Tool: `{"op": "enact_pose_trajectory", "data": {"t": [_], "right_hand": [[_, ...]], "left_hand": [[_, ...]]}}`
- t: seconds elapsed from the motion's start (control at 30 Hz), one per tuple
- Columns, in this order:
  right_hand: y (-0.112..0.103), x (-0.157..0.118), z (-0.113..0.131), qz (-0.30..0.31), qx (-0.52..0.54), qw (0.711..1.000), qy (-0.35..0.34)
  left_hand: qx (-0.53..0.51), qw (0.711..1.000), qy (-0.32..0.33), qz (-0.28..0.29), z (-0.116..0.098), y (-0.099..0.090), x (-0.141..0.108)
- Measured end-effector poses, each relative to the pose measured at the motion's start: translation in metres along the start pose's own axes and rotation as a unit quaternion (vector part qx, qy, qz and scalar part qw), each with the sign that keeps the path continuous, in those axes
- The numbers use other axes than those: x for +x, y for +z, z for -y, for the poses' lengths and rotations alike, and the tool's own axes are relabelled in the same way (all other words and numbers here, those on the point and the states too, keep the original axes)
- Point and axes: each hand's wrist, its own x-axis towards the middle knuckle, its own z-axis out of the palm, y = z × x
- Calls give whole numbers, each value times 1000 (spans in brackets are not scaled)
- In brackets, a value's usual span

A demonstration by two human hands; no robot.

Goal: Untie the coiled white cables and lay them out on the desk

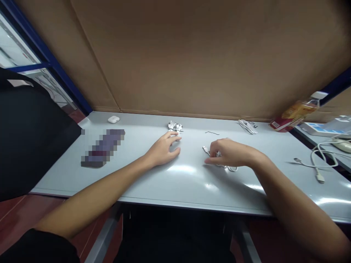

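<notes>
- While the right hand (230, 152) pinches a white USB cable (221, 162), its plug (205, 149) sticks out just left of the fingers.
- The left hand (161, 150) rests open and spread on the grey table (189, 190), bundled white cables (174, 128) just beyond it.

The only view is worn on the person's head, close above the near edge of the desk (189, 186) and tilted forward and down, so it faces across the desktop toward the cardboard wall (192, 54) behind it. Its wide field curves the desk's edges and puts that wall across the upper half of the frame, with a strip of red-brown floor (27, 219) at lower left. The left grip (161, 149) and the right grip (233, 153), the latter at a white cable (226, 168), sit just below the frame's centre, seen from above and behind.
</notes>
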Motion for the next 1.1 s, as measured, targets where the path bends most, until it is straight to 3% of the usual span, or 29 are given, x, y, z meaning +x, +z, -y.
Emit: {"op": "enact_pose_trajectory", "data": {"t": [0.13,0.3,0.37,0.6,0.73,0.9,1.1], "right_hand": [[-6,-2,-6,20,-47,997,64],[1,4,-9,-87,-21,996,-17],[6,8,-11,-101,-19,994,-24],[4,9,-6,-7,-58,992,115],[0,3,-2,9,-53,992,110],[0,4,-12,-44,-38,996,67],[8,17,-13,-163,-13,986,5]], "left_hand": [[-10,1000,6,-6,1,0,-1],[-20,999,28,-7,-6,-1,-3],[-16,999,30,-6,-8,-1,-3],[56,998,25,-6,-8,-1,-3],[40,999,28,-14,-7,0,-2],[9,999,30,-24,-6,-1,-2],[-22,998,49,-41,-8,0,-2]]}}
